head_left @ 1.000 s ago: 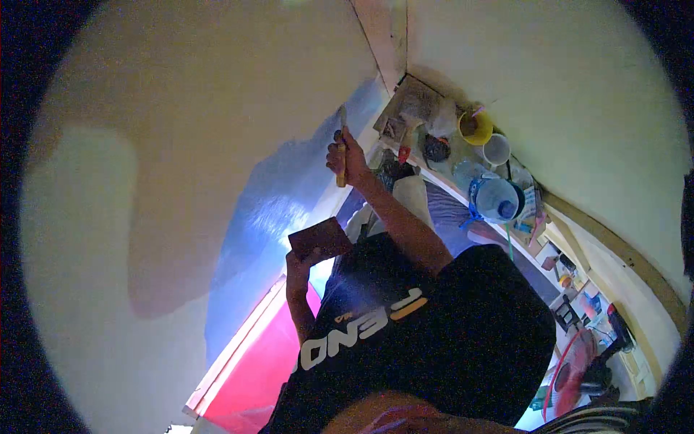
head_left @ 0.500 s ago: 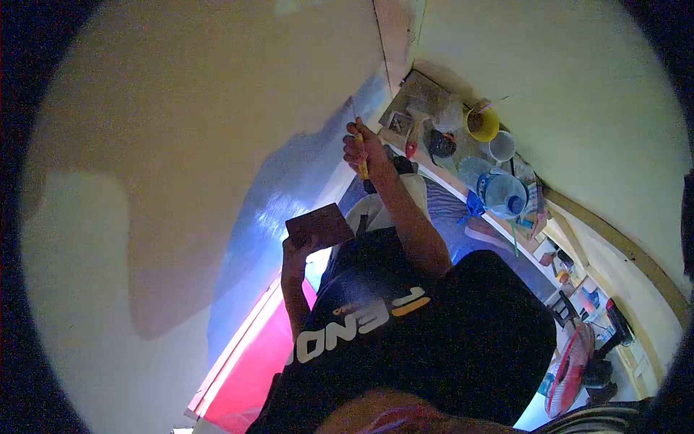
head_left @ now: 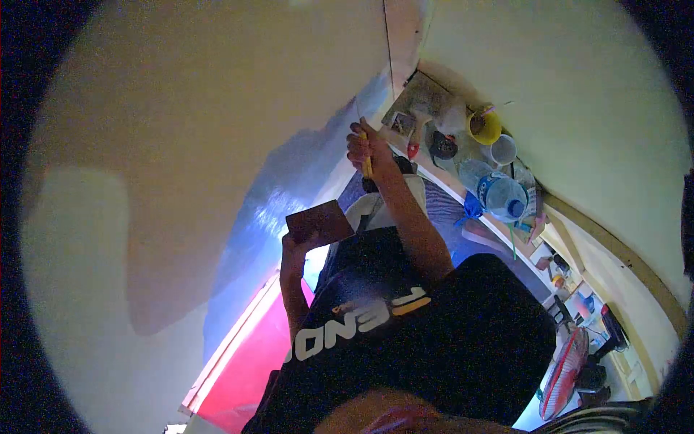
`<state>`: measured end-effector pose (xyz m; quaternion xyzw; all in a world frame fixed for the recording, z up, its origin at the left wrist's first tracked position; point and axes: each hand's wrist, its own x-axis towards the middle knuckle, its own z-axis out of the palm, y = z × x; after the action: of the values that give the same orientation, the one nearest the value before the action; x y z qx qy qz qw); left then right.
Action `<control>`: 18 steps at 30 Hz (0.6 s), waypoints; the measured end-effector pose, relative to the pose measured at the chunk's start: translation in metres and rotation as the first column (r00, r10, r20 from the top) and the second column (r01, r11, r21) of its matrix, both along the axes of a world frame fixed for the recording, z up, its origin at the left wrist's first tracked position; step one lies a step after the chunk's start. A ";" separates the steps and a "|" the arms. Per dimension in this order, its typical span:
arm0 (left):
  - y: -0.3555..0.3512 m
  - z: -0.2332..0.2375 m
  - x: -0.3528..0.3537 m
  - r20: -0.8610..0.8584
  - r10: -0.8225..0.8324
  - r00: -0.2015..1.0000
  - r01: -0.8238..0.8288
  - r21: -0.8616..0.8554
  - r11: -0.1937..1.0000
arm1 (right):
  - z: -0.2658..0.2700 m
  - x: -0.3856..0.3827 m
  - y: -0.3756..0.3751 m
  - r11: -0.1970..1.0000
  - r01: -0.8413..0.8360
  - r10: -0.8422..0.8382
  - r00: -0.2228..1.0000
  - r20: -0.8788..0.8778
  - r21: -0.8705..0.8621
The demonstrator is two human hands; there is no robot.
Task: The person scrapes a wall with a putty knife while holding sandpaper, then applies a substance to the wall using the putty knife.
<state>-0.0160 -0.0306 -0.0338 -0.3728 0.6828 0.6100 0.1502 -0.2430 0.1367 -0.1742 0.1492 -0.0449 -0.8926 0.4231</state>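
Note:
My right hand point(head_left: 366, 150) is closed round the yellow handle point(head_left: 366, 165) of a thin-bladed tool, beside the wall point(head_left: 217, 130). The blade point(head_left: 357, 108) appears edge-on as a thin line pointing up toward the wall; whether it touches is unclear. Lower and to the left, my left hand point(head_left: 292, 247) grips a dark, flat rectangular plate point(head_left: 320, 225) at its lower left side. A darker, smooth patch point(head_left: 289, 173) with a bluish shine lies on the wall beside both hands.
At the right, a board point(head_left: 434, 90) bears a red-marked brush point(head_left: 413, 148), a yellow container point(head_left: 484, 126), a white cup point(head_left: 502, 150) and a large clear bottle point(head_left: 504, 197). A red-and-white fan point(head_left: 566, 372) stands lower right. A bright pink surface point(head_left: 242, 362) lies lower left.
My right hand has shifted slightly right and down with the tool, whose handle is now more upright. My left hand and the plate have barely moved. The view has shifted slightly.

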 end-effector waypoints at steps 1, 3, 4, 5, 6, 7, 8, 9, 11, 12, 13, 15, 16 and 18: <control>0.000 -0.005 0.002 -0.020 0.024 1.000 -0.023 0.039 0.999 | 0.006 0.006 0.000 0.998 -0.035 0.037 0.999 0.025 -0.059; -0.006 -0.014 -0.001 -0.036 0.026 0.999 -0.025 0.036 0.999 | 0.007 0.002 -0.004 0.946 -0.063 0.060 0.998 -0.020 -0.317; -0.007 -0.015 0.001 -0.017 0.006 1.000 -0.006 0.000 1.000 | 0.005 -0.004 -0.002 0.979 -0.030 0.026 0.999 -0.021 -0.201; -0.007 -0.017 0.005 0.006 -0.013 1.000 0.013 -0.032 0.999 | 0.002 -0.010 0.003 0.997 0.005 -0.007 1.000 -0.022 -0.079; -0.004 -0.016 0.005 0.029 -0.030 0.999 0.031 -0.060 0.998 | 0.000 -0.015 0.007 0.998 0.038 -0.036 0.999 -0.030 0.048; 0.003 -0.009 -0.001 -0.022 0.033 0.999 -0.033 -0.022 0.999 | 0.000 -0.018 0.006 0.994 0.011 -0.011 1.000 -0.001 -0.108; 0.003 -0.013 0.000 -0.013 -0.022 1.000 0.021 -0.039 0.999 | 0.003 -0.012 0.006 0.992 -0.006 0.008 1.000 0.019 -0.127; -0.001 -0.017 0.001 -0.009 -0.074 0.997 0.073 -0.067 0.995 | 0.011 -0.002 0.007 0.987 -0.026 0.031 0.999 0.031 -0.156; 0.008 0.000 -0.006 -0.092 0.052 0.994 -0.051 0.014 0.999 | 0.017 -0.005 0.006 0.970 -0.056 0.067 0.997 0.042 -0.236; 0.004 -0.003 -0.007 -0.125 0.000 0.992 0.004 0.033 0.999 | 0.014 -0.008 0.005 0.971 -0.053 0.062 0.998 0.033 -0.233; -0.002 -0.007 -0.006 -0.113 -0.080 0.990 0.076 -0.040 0.996 | 0.011 -0.010 0.007 0.974 -0.047 0.055 0.998 0.029 -0.223; -0.001 -0.007 -0.006 -0.073 -0.108 0.991 0.104 -0.057 0.993 | 0.015 -0.007 0.010 0.977 -0.050 0.063 0.996 0.056 -0.208; 0.003 -0.002 -0.008 -0.049 -0.060 0.997 0.060 -0.010 0.998 | 0.019 0.002 0.003 0.976 -0.056 0.075 0.993 0.086 -0.211; 0.005 0.001 -0.016 -0.021 -0.035 0.999 0.035 -0.004 0.999 | 0.015 0.000 0.001 0.986 -0.036 0.050 0.995 0.085 -0.161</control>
<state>-0.0316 -0.0258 -0.0327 -0.3544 0.6921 0.6099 0.1529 -0.2429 0.1381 -0.1589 0.1553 -0.1317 -0.8692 0.4505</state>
